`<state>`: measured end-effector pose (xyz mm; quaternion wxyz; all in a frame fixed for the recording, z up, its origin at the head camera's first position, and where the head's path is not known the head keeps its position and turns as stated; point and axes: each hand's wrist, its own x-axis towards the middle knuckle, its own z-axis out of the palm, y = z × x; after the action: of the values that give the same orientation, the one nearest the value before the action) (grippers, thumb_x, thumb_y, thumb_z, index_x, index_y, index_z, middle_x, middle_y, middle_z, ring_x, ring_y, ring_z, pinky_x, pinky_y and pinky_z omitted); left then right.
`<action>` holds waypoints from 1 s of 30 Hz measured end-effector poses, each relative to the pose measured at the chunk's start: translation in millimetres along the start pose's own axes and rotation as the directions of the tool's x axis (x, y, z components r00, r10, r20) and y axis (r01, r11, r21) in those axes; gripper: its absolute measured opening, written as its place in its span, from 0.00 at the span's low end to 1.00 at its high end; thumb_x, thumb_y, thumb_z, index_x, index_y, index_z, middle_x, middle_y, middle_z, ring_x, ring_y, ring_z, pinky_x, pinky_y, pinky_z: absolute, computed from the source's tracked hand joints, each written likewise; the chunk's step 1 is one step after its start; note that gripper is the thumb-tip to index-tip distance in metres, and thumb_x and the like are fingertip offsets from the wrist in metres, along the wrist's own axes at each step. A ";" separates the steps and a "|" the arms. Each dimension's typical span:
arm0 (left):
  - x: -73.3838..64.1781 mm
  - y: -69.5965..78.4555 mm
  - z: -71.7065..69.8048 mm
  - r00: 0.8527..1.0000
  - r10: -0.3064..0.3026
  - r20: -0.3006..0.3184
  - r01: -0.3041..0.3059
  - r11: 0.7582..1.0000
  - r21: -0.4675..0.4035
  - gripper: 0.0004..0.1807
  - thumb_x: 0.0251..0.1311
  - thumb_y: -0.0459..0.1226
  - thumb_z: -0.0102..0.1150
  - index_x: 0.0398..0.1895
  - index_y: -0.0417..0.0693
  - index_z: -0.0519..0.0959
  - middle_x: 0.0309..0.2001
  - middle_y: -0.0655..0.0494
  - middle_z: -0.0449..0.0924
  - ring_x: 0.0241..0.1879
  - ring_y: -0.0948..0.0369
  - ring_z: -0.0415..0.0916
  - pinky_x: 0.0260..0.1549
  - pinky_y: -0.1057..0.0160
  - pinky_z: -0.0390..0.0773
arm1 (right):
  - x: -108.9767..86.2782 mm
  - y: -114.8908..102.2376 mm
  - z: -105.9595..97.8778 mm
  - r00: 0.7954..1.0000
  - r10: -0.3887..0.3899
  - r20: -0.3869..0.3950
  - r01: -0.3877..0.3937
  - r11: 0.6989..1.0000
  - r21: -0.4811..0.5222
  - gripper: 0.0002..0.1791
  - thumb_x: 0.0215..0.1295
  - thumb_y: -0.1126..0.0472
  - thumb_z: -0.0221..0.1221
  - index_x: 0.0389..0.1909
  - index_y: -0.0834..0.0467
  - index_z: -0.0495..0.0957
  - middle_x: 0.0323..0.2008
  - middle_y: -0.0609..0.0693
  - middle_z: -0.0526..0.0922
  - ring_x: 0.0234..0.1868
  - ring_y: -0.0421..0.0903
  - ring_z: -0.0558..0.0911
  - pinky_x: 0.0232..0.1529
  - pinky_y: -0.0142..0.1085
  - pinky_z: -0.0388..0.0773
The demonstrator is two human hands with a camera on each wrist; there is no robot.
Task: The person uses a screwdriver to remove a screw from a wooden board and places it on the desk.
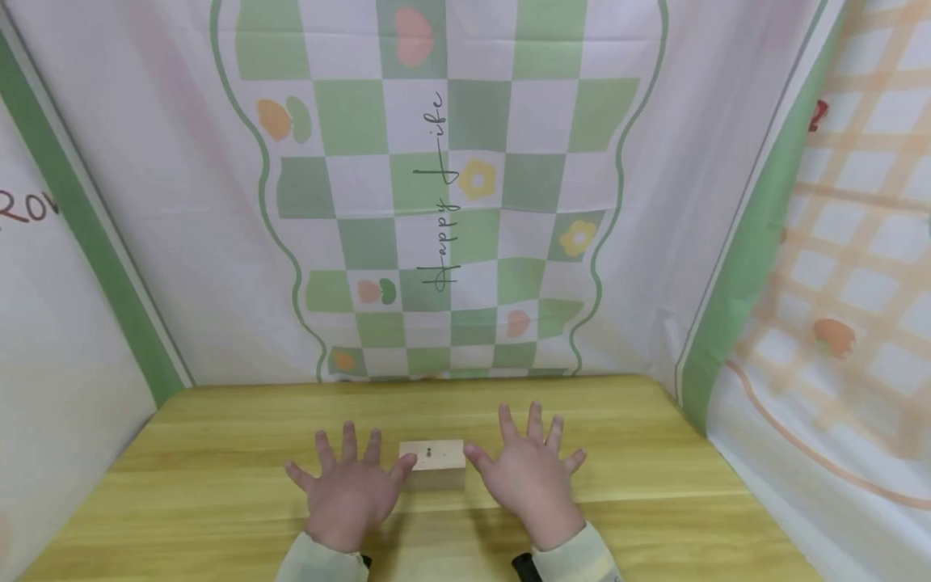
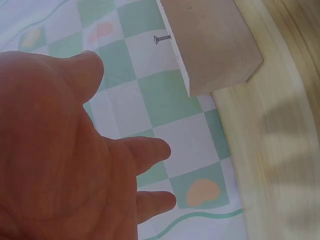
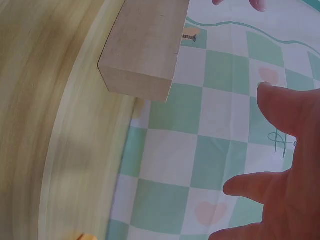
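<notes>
Wooden block (image 1: pixel 434 478) sits at the lower centre of the head view on a wood-grain tabletop (image 1: pixel 218 453), a metal screw (image 2: pixel 162 39) standing up from its top face. To its left, the left hand (image 1: pixel 351 491) spreads its fingers wide, holding nothing, thumb near the block; to its right, the right hand (image 1: pixel 531 478) is likewise splayed and ungripping. Green-and-white checked cloth (image 1: pixel 356 117) fills the upper centre

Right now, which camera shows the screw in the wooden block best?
Left wrist: the screw juts from the wooden block in clear profile against pale cloth. Right wrist shows it against an orange print; the head view, only a tiny dark mark.
</notes>
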<state>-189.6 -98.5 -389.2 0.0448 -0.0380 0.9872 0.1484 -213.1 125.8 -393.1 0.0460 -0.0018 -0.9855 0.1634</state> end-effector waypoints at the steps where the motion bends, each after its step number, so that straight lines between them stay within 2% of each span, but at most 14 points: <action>1: -0.1 0.0 -0.1 1.000 -0.002 0.002 0.002 1.000 -0.001 0.56 0.58 0.77 0.16 0.76 0.52 0.63 0.76 0.35 0.43 0.71 0.28 0.27 0.50 0.18 0.23 | -0.1 -0.2 0.0 1.000 -0.001 0.000 0.001 1.000 -0.001 0.58 0.54 0.14 0.35 0.78 0.49 0.56 0.76 0.68 0.41 0.71 0.77 0.35 0.50 0.80 0.23; 5: 0.7 -0.1 0.4 1.000 -0.006 0.009 0.006 1.000 -0.022 0.56 0.57 0.78 0.17 0.76 0.51 0.62 0.76 0.34 0.43 0.70 0.27 0.30 0.50 0.17 0.23 | -0.2 -0.6 0.5 1.000 -0.001 0.005 0.001 1.000 -0.012 0.58 0.54 0.15 0.36 0.78 0.49 0.57 0.76 0.68 0.42 0.71 0.77 0.36 0.50 0.80 0.24; 8: 7.0 -2.6 1.5 0.999 0.047 0.019 -0.044 0.993 -0.110 0.55 0.59 0.77 0.21 0.77 0.50 0.60 0.76 0.33 0.44 0.70 0.27 0.33 0.51 0.16 0.29 | 1.4 1.0 -0.3 1.000 0.003 0.020 -0.003 1.000 -0.014 0.58 0.54 0.15 0.35 0.78 0.49 0.56 0.76 0.68 0.41 0.71 0.76 0.36 0.50 0.81 0.25; 10: 14.9 -6.8 2.3 0.992 0.126 0.023 -0.118 0.967 -0.226 0.51 0.63 0.74 0.30 0.78 0.48 0.57 0.76 0.32 0.43 0.70 0.27 0.37 0.54 0.17 0.37 | 3.9 5.5 -4.6 0.999 0.007 0.031 -0.007 1.000 0.007 0.58 0.55 0.15 0.35 0.78 0.49 0.55 0.76 0.68 0.42 0.71 0.76 0.38 0.52 0.81 0.28; 11: 19.6 -9.8 2.6 0.986 0.164 0.021 -0.150 0.943 -0.296 0.49 0.65 0.71 0.36 0.79 0.48 0.55 0.76 0.33 0.43 0.71 0.28 0.39 0.55 0.18 0.41 | 5.6 9.3 -8.4 0.999 0.007 0.037 -0.008 1.000 0.026 0.58 0.56 0.15 0.36 0.78 0.50 0.55 0.76 0.68 0.42 0.71 0.76 0.40 0.53 0.81 0.31; 14: 33.8 -21.2 2.0 0.970 0.245 0.003 -0.210 0.838 -0.503 0.47 0.65 0.63 0.54 0.79 0.51 0.54 0.77 0.37 0.44 0.71 0.32 0.46 0.59 0.25 0.53 | 12.6 27.0 -26.0 0.998 -0.010 0.065 0.002 0.993 0.120 0.58 0.59 0.17 0.38 0.79 0.54 0.53 0.75 0.70 0.42 0.70 0.77 0.48 0.56 0.80 0.44; 17: 45.3 -34.1 2.6 0.969 0.248 0.006 -0.177 0.707 -0.684 0.45 0.61 0.55 0.65 0.78 0.59 0.57 0.77 0.42 0.46 0.71 0.36 0.50 0.61 0.31 0.60 | 20.9 50.6 -46.8 0.996 -0.044 0.078 0.028 0.980 0.198 0.56 0.64 0.22 0.42 0.78 0.60 0.51 0.73 0.75 0.44 0.67 0.79 0.53 0.58 0.76 0.53; 20: 52.8 -44.8 6.9 0.958 0.282 0.053 -0.109 0.527 -0.843 0.42 0.62 0.47 0.67 0.78 0.57 0.58 0.75 0.37 0.49 0.69 0.36 0.55 0.57 0.37 0.70 | 28.1 74.4 -63.6 0.995 -0.056 0.082 0.033 0.965 0.260 0.53 0.67 0.27 0.47 0.77 0.64 0.50 0.72 0.76 0.48 0.67 0.78 0.55 0.60 0.72 0.56; 22: 56.8 -50.0 12.4 0.941 0.329 0.081 -0.062 0.401 -0.914 0.41 0.64 0.42 0.66 0.77 0.50 0.58 0.75 0.34 0.47 0.67 0.35 0.59 0.54 0.40 0.75 | 31.8 89.0 -70.6 0.993 -0.047 0.109 0.005 0.936 0.352 0.51 0.69 0.31 0.50 0.77 0.64 0.50 0.71 0.76 0.51 0.67 0.76 0.57 0.60 0.69 0.60; 23: 58.5 -51.8 15.9 0.933 0.349 0.093 -0.033 0.340 -0.940 0.40 0.65 0.40 0.65 0.77 0.47 0.57 0.75 0.33 0.47 0.66 0.35 0.61 0.52 0.42 0.77 | 33.6 95.6 -73.0 0.990 -0.040 0.135 -0.021 0.907 0.420 0.50 0.69 0.32 0.52 0.77 0.63 0.50 0.71 0.75 0.52 0.67 0.76 0.58 0.59 0.68 0.64; 24: 60.0 -53.1 19.4 0.926 0.365 0.096 -0.016 0.293 -0.956 0.40 0.66 0.38 0.64 0.76 0.43 0.57 0.74 0.33 0.47 0.65 0.35 0.62 0.51 0.43 0.77 | 35.2 102.1 -74.4 0.985 -0.030 0.167 -0.057 0.869 0.492 0.50 0.69 0.34 0.54 0.78 0.63 0.50 0.71 0.74 0.53 0.67 0.75 0.59 0.58 0.66 0.67; 26: 63.5 -55.1 27.3 0.922 0.378 0.088 0.002 0.221 -0.975 0.38 0.66 0.37 0.64 0.75 0.38 0.57 0.74 0.35 0.48 0.63 0.37 0.65 0.50 0.43 0.78 | 38.5 113.6 -74.4 0.972 -0.014 0.235 -0.139 0.772 0.620 0.50 0.68 0.35 0.56 0.78 0.61 0.49 0.72 0.73 0.53 0.66 0.75 0.60 0.54 0.62 0.74; 28: 66.1 -54.9 34.9 0.926 0.370 0.075 0.014 0.163 -0.986 0.37 0.66 0.36 0.63 0.73 0.35 0.58 0.75 0.37 0.47 0.63 0.37 0.64 0.50 0.43 0.78 | 41.1 123.6 -70.5 0.953 0.001 0.302 -0.228 0.660 0.716 0.49 0.68 0.38 0.59 0.78 0.61 0.50 0.72 0.73 0.52 0.66 0.75 0.60 0.51 0.60 0.77; 30: 68.4 -54.1 40.7 0.931 0.359 0.066 0.019 0.132 -0.991 0.36 0.66 0.35 0.63 0.73 0.33 0.59 0.75 0.37 0.49 0.63 0.37 0.64 0.49 0.42 0.79 | 43.7 132.8 -63.0 0.939 0.007 0.344 -0.282 0.587 0.759 0.49 0.67 0.39 0.60 0.77 0.62 0.51 0.72 0.71 0.53 0.65 0.75 0.62 0.50 0.57 0.79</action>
<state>-249.7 -142.2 -450.5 0.1351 0.0781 0.6302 0.7606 -252.3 272.6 -372.6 -0.1241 -0.0369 -0.7986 0.5878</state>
